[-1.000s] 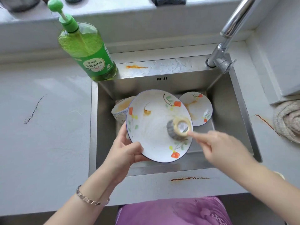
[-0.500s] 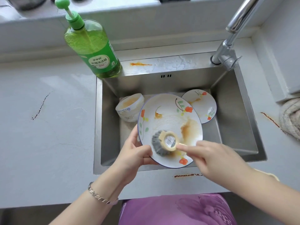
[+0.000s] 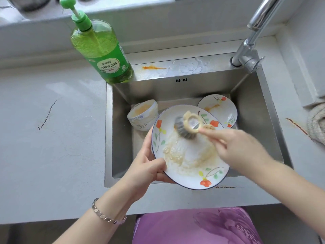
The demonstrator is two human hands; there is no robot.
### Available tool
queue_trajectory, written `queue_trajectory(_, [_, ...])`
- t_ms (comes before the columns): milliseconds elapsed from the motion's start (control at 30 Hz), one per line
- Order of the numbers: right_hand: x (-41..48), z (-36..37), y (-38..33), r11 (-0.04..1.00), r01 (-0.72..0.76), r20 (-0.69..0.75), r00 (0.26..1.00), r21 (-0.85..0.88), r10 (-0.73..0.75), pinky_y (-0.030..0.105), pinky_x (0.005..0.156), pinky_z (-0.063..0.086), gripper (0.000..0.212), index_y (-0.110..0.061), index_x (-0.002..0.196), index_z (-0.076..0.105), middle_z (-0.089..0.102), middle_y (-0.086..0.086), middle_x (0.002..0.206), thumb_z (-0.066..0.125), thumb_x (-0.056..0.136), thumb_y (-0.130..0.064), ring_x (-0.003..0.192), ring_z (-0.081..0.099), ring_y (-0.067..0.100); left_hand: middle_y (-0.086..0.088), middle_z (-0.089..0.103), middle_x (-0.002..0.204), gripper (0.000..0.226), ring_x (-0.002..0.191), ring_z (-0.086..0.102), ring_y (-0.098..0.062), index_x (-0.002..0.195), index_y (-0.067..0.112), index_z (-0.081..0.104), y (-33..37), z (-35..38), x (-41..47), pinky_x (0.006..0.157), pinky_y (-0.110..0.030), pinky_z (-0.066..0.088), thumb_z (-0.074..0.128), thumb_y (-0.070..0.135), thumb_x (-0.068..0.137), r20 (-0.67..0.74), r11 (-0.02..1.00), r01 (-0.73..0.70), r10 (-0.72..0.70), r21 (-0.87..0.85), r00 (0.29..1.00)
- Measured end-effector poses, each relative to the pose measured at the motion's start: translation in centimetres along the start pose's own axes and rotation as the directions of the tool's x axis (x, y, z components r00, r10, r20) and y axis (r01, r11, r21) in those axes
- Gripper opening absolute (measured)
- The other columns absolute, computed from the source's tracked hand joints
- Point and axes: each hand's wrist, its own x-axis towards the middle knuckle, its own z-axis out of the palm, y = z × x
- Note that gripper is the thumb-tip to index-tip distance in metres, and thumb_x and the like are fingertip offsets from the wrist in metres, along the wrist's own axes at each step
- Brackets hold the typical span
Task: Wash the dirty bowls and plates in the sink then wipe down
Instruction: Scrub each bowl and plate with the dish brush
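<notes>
Head view: the left hand (image 3: 146, 171) grips the large plate (image 3: 190, 166) by its left rim, thumb on its face, above the front of the sink (image 3: 109, 131). The right hand (image 3: 241, 148), blurred, has its fingers clamped on the scrubber (image 3: 186, 127), which presses on the plate. A bowl (image 3: 143, 115) and a small plate (image 3: 219, 108) lie at the sink's back.

Plate (image 3: 190, 159) sits over the front half of the sink (image 3: 109, 138), with the left hand (image 3: 146, 171) gripping its left rim and the right hand (image 3: 241, 150) holding the scrubber (image 3: 186, 127) against its far part. In the sink behind the plate: bowl (image 3: 142, 117) to the left, small plate (image 3: 219, 108) to the right. On the counter (image 3: 52, 138): bottle (image 3: 103, 55) at the sink's back left corner, tap (image 3: 246, 55) at the back right corner, cloth (image 3: 316, 124) far right.
</notes>
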Motion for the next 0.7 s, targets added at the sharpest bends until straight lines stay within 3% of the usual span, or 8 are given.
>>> queue_trajectory(100, [-1.7,-0.5,-0.2,0.997,-0.003,0.061,0.998,-0.077,0.008,0.031,0.069,0.043,0.04,-0.058,0.124,0.044,0.054,-0.012,0.083,0.042,0.096,-0.03,0.091,0.057,0.017,0.023,0.064,0.108,0.093,0.089,0.069,-0.014,0.13,0.059,0.029,0.2,-0.1,-0.4,0.06,-0.039,0.058,0.042,-0.001,0.06,0.015,0.999,0.0,0.0,0.034,1.0])
queue_trajectory(233, [-3.2,1.1,-3.0,0.977,0.211,0.071,0.975,0.019,-0.212,0.026,0.053,0.039,0.037,-0.052,0.118,0.056,0.05,-0.016,0.066,0.042,0.091,-0.03,0.069,0.059,0.015,0.027,0.062,0.109,0.095,0.09,0.068,-0.007,0.132,0.059,0.024,-0.1,0.3,-0.3,0.061,-0.037,0.057,0.043,0.0,0.061,0.016,0.996,0.015,-0.016,0.087,1.0])
queue_trajectory(367, [-0.6,0.1,1.0,0.988,-0.07,0.079,0.994,-0.14,0.081,0.031,0.07,0.04,0.039,-0.056,0.125,0.045,0.063,-0.005,0.101,0.041,0.096,-0.03,0.097,0.057,0.022,0.022,0.06,0.114,0.095,0.097,0.067,-0.014,0.132,0.061,0.024,0.0,-0.5,-0.5,0.065,-0.044,0.058,0.043,0.0,0.061,0.01,0.997,0.043,-0.044,0.063,0.999])
queue_trajectory(433, [-2.0,0.4,0.2,0.986,-0.032,0.161,0.985,-0.161,0.059,0.032,0.071,0.041,0.039,-0.057,0.126,0.043,0.061,-0.004,0.097,0.038,0.097,-0.032,0.096,0.057,0.021,0.022,0.059,0.117,0.096,0.099,0.067,-0.016,0.132,0.062,0.022,0.1,-0.9,-0.7,0.067,-0.045,0.058,0.043,0.0,0.062,0.006,0.997,0.044,-0.045,0.07,0.999])
queue_trajectory(500, [-3.7,1.4,-2.2,0.996,0.079,0.181,0.98,0.049,-0.087,0.032,0.064,0.041,0.037,-0.054,0.123,0.05,0.06,-0.01,0.086,0.041,0.095,-0.031,0.09,0.059,0.02,0.02,0.056,0.123,0.098,0.098,0.067,-0.015,0.134,0.062,0.018,0.1,-0.7,-0.6,0.067,-0.044,0.058,0.043,0.0,0.062,0.014,0.994,0.047,-0.048,0.102,0.999])
queue_trajectory(567, [-3.2,2.1,-2.7,0.984,0.144,0.134,0.979,0.101,-0.157,0.028,0.052,0.037,0.036,-0.048,0.115,0.06,0.061,-0.011,0.076,0.049,0.089,-0.027,0.077,0.061,0.021,0.018,0.055,0.126,0.098,0.095,0.068,-0.013,0.134,0.061,0.018,0.0,-0.3,-0.5,0.066,-0.044,0.058,0.043,0.0,0.063,0.033,0.991,0.062,-0.066,0.116,0.997])
queue_trajectory(633, [-1.0,1.8,-1.1,0.999,0.039,0.016,0.999,0.022,-0.039,0.03,0.057,0.041,0.037,-0.049,0.118,0.057,0.067,-0.009,0.089,0.051,0.092,-0.023,0.085,0.061,0.022,0.018,0.056,0.123,0.096,0.092,0.068,-0.013,0.133,0.06,0.02,-0.1,-0.1,-0.7,0.065,-0.044,0.058,0.042,0.0,0.062,0.058,0.992,0.086,-0.091,0.094,0.994])
queue_trajectory(700, [-0.6,1.7,0.1,0.995,-0.067,0.069,0.995,-0.077,0.073,0.032,0.069,0.044,0.038,-0.054,0.123,0.05,0.066,-0.007,0.104,0.045,0.095,-0.027,0.098,0.058,0.022,0.018,0.059,0.117,0.094,0.092,0.069,-0.016,0.13,0.061,0.023,-0.1,-0.1,-0.8,0.066,-0.047,0.058,0.041,-0.001,0.061,0.072,0.992,0.101,-0.107,0.08,0.992])
